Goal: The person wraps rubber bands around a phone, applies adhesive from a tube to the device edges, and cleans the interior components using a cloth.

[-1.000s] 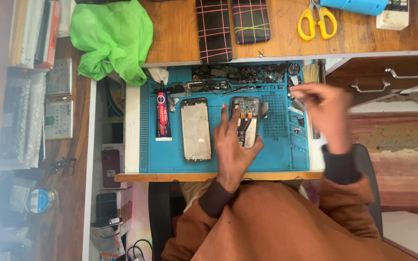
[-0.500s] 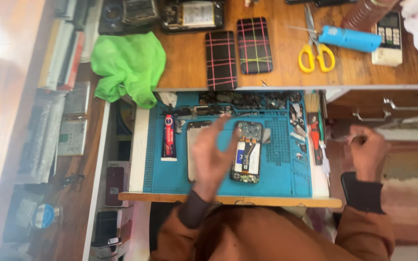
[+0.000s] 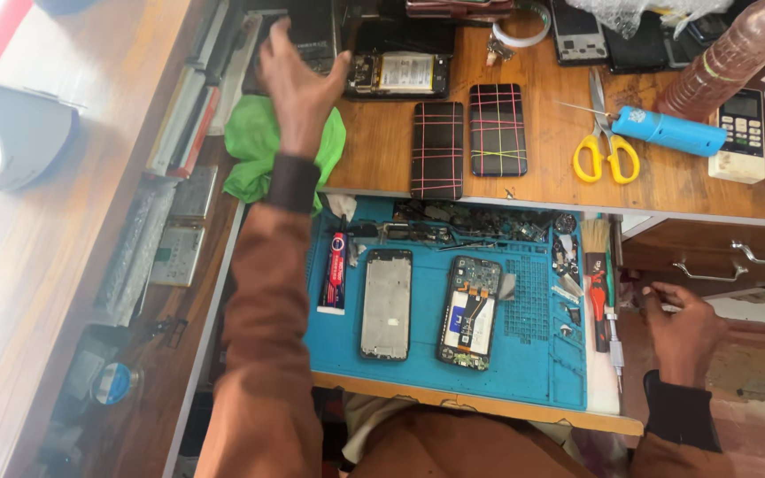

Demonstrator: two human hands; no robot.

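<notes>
Nothing is gripped by the left hand [image 3: 298, 75], spread open above the green cloth [image 3: 254, 146]; a thin tool [image 3: 657, 307] is pinched by the right hand [image 3: 683, 332] beside the blue mat [image 3: 533, 354].

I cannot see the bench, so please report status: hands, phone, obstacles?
Left hand open, raised over green cloth. Right hand beside the mat, grip unclear. Opened phone untouched on blue mat.

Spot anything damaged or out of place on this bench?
Yes. The phone on the blue mat lies opened, its back off and circuit board exposed, beside a bare phone frame. Loose small parts clutter the mat's top edge.
</notes>
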